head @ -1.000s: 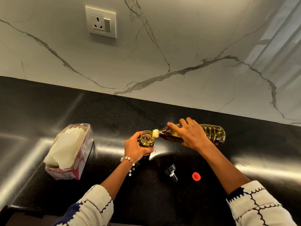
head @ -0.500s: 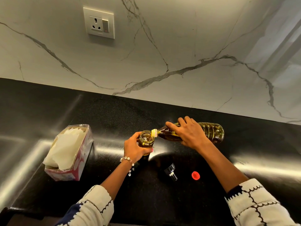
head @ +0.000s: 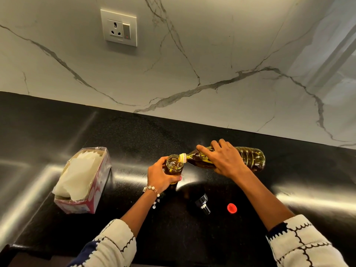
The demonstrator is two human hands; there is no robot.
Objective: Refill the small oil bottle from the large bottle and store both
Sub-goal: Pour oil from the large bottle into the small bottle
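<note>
Left hand: my left hand (head: 160, 176) was wrapped round the small oil bottle (head: 174, 166), fingers and thumb curled about its glass side, a beaded bracelet (head: 152, 189) on the wrist.
Small oil bottle: it stood upright on the black counter (head: 134, 135), mouth open, dark golden oil in its lower part.
Right hand: my right hand (head: 224, 158) gripped the large bottle (head: 250, 158) from above, fingers curled over its shoulder and the forefinger stretched along toward the neck.
Large bottle: it lay nearly level just right of the small oil bottle, its yellow-ringed neck (head: 183, 157) touching the small bottle's rim, oil inside.
Pourer cap: a dark cap with a metal spout (head: 202, 204) lay on the counter nearer to me than the small oil bottle, a little to its right.
Red cap: a red cap (head: 232, 208) lay further right of that, apart from it.
Tissue box: a box of paper napkins (head: 82, 180) sat well left of the small oil bottle.
Socket: a wall socket (head: 119, 27) sat on the marble wall behind, up and left of the small oil bottle.
</note>
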